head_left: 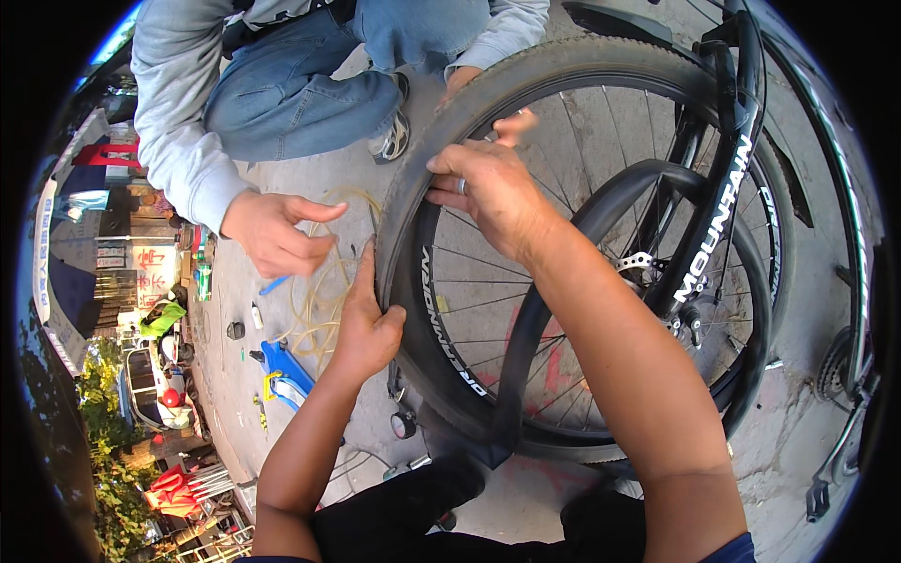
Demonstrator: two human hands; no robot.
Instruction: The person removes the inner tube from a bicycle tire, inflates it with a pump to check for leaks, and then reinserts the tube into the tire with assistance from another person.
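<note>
1. Left hand [364, 324] presses flat against the outer edge of the black tyre [413, 178], thumb spread apart from the fingers, nothing pinched.
2. Right hand [488, 192] is curled over the tyre's inner edge, fingers hooked on the rubber near the rim [441, 310].
3. The tyre sits on a bicycle wheel standing upright on the concrete ground [310, 178], with a black inner tube [601, 206] looping loose across the spokes.
4. Opposite, another person's hand [277, 230] hovers half-closed beside a coil of pale tubing [324, 291]; a blue tool [286, 371] lies nearby.
</note>
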